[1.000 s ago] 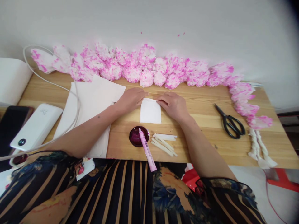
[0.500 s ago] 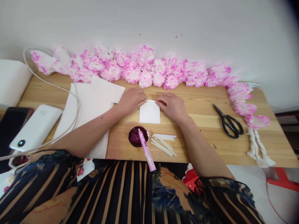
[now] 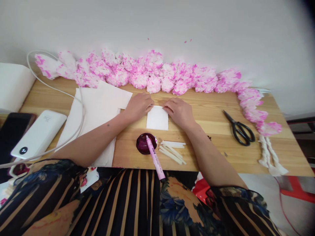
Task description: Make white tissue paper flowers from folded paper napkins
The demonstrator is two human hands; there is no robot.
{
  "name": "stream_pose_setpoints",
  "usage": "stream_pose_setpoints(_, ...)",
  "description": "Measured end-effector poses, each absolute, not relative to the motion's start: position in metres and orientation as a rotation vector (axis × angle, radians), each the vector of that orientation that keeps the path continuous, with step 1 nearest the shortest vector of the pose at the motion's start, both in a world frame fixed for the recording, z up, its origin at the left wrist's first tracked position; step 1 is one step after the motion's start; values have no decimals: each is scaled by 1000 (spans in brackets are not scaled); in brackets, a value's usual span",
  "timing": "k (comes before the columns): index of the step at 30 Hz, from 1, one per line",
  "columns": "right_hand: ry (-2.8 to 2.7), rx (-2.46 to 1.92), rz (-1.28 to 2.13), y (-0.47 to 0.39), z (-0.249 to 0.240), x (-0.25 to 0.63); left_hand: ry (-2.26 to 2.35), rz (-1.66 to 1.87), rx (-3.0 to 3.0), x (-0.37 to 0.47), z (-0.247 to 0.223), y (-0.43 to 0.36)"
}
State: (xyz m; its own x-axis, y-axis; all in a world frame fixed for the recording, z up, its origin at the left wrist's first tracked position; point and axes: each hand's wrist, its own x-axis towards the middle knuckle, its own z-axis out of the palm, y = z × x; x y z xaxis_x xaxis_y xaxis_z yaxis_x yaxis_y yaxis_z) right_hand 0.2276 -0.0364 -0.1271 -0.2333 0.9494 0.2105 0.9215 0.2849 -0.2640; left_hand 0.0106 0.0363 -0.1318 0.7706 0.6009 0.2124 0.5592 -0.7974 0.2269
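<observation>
Presumably soft, the paper square (image 3: 157, 118) suits edge grips: left hand (image 3: 138, 106) and right hand (image 3: 180, 113) fingers pinch its 12-o'clock edge.

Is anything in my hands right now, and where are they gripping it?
Yes, a small white paper square: the left hand pinches its far edge near the left corner, the right hand near the right corner.

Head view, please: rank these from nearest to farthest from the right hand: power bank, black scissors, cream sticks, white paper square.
From the right hand:
1. White paper square: at its fingertips, on the left.
2. Cream sticks: beside the forearm, nearer the body.
3. Black scissors: out to the right.
4. Power bank: far left, past the left forearm.
</observation>
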Motion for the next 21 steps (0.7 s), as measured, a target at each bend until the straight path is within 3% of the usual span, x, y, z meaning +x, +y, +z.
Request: stream_pose_setpoints(21,-2215,-1695,105,-37,-126,229,960,357,2772,11,-127,39)
